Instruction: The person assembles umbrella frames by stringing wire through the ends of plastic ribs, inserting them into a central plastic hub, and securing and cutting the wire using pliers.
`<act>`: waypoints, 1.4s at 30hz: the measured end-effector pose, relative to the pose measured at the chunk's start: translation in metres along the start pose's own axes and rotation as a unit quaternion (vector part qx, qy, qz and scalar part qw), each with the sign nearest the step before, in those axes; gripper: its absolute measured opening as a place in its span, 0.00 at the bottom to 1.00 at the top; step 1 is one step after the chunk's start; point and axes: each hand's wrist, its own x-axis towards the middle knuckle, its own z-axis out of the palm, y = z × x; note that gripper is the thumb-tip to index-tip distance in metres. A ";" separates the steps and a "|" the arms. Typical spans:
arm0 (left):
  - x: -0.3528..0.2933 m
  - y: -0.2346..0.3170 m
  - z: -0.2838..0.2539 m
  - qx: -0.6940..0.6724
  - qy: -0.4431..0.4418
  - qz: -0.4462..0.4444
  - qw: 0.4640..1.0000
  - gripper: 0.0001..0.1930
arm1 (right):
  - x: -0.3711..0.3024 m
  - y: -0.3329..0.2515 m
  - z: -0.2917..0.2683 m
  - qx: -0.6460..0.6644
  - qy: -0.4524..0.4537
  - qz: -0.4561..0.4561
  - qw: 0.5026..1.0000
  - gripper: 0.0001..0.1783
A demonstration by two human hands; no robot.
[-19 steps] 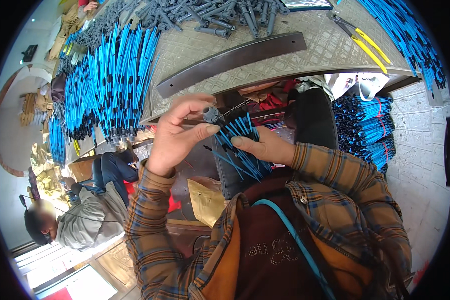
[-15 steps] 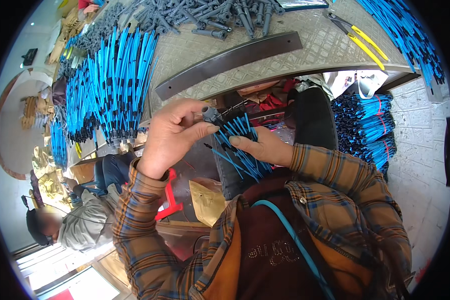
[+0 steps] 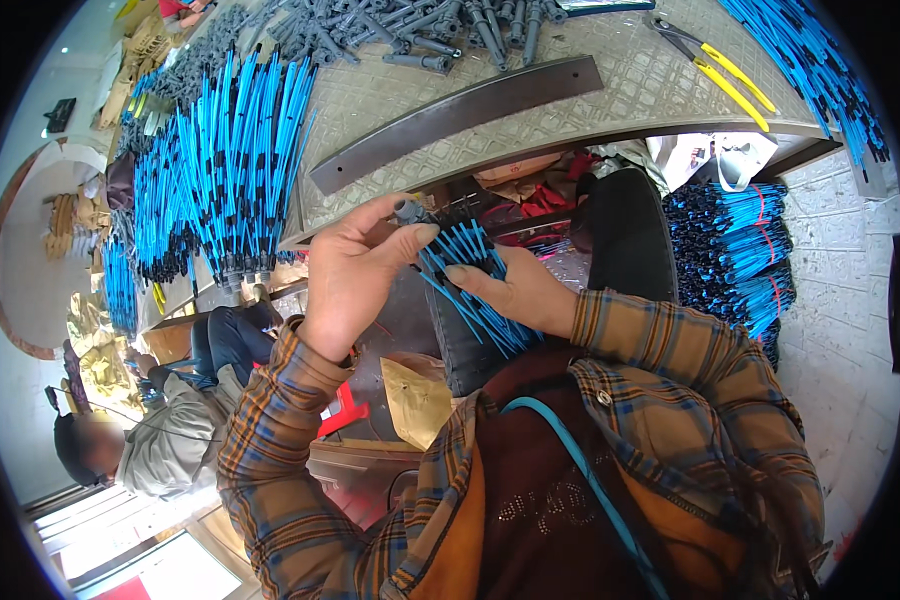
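Note:
My left hand [image 3: 365,265] pinches a grey plastic tubular fitting [image 3: 410,212] between thumb and fingers, just past the table's near edge. Close beside it on the right, my right hand [image 3: 515,290] is closed round a bundle of thin blue rods with black joints [image 3: 467,250], its thumb lying across them. The rods' dark upper ends reach up to the fitting, and their blue lower ends fan out over my lap. Whether any rod is joined to the fitting, I cannot tell. The fingers under the bundle are hidden.
On the table [image 3: 390,190] lie a dark curved bar [image 3: 460,120], yellow-handled pliers [image 3: 715,75] and a heap of grey fittings [image 3: 410,30]. Blue rod assemblies [image 3: 235,160] stand at the left; tied bundles [image 3: 745,250] lie at the right. Another person [image 3: 170,430] sits at the lower left.
Both hands have shifted slightly to the left with the fitting and the rods. My left thumb sits closer to the rods' upper ends. Both grips stay closed.

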 end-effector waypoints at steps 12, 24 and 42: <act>0.007 0.000 -0.016 -0.054 -0.074 0.015 0.996 0.16 | 0.019 -0.024 -0.048 -0.140 -0.133 -0.110 0.975 0.24; -0.001 0.003 -0.005 0.045 -0.059 0.075 0.994 0.16 | 0.011 -0.019 -0.048 -0.079 -0.173 -0.122 0.974 0.24; 0.009 0.020 -0.002 0.015 -0.172 0.121 0.978 0.16 | 0.002 -0.038 -0.067 -0.077 -0.221 -0.148 0.961 0.24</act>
